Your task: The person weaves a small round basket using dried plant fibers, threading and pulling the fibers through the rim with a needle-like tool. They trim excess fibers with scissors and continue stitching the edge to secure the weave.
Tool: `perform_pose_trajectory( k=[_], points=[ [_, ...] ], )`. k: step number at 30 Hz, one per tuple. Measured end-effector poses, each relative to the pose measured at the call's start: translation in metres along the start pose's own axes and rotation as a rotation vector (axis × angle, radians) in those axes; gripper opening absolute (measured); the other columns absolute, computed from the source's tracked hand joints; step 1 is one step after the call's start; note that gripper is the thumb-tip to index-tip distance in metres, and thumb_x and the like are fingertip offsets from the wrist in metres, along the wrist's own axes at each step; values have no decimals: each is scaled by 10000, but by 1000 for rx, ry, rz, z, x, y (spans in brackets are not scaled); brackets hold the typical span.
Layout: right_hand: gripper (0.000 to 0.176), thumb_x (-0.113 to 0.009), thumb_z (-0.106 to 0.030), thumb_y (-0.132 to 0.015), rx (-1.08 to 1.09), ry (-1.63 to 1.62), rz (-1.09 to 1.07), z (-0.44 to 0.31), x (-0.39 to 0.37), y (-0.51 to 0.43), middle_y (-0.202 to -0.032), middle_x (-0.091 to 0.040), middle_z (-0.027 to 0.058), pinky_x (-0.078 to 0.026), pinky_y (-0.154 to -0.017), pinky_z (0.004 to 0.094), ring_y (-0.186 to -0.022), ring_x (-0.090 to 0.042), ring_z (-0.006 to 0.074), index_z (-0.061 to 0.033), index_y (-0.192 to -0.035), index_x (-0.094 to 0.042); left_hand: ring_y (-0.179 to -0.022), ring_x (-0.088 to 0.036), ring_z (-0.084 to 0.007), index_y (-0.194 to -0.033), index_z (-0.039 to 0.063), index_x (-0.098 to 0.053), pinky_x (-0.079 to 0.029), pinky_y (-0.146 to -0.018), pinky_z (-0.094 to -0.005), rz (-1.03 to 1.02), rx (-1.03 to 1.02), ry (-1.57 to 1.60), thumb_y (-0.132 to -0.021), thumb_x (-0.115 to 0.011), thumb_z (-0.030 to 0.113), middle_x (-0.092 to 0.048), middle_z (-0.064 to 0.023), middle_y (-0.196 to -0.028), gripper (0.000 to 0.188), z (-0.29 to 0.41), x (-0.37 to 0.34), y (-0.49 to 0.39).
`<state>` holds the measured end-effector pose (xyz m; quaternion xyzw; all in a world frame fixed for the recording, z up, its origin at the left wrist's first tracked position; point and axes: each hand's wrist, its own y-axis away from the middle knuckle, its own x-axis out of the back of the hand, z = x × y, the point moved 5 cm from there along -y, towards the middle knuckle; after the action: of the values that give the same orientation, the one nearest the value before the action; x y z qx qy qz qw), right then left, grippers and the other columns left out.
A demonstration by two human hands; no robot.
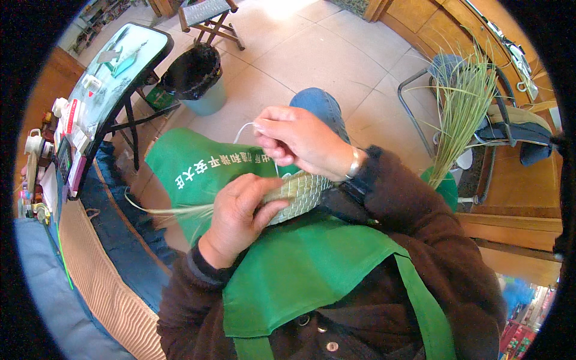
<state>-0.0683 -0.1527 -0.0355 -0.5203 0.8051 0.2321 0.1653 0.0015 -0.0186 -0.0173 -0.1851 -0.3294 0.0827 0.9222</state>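
My left hand is closed around a bundle of pale grass stalks and the near end of a woven piece made of the grass, bound with rows of white strand. Loose stalk ends stick out to the left of that hand. Above the woven piece, my right hand pinches a thin white strand between thumb and forefinger. The strand loops to the left, and a length also runs down to the weave. The piece rests over the green apron on my lap.
On the right, a tall bunch of green grass stands by a metal-framed chair. A black-lined bin and a folding stool are ahead. A small table with various items stands at the left.
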Motion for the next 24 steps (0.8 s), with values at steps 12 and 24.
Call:
perform_pose_trajectory(
  k=[12, 24],
  points=[
    [137, -658, -177, -863, 885, 1350, 26, -24, -3, 60, -847, -627, 132, -511, -700, 410, -808, -636, 312, -65, -916, -601, -878, -585, -229, -1095, 105, -649, -446, -769, -384, -64, -289, -685, -762, -744, 254, -621, -13, -907, 377, 19, 25, -15],
    [103, -679, -181, -784, 801, 1610, -153, 15, 41, 47, -1131, -624, 64, -452, -962, 444, -1113, -567, 289, -94, -826, -643, -1075, -626, -292, -1291, 8, -559, -522, -886, -415, -14, 786, 709, -969, -577, 181, -644, -153, -1187, 366, -71, -11, 114]
  ],
)
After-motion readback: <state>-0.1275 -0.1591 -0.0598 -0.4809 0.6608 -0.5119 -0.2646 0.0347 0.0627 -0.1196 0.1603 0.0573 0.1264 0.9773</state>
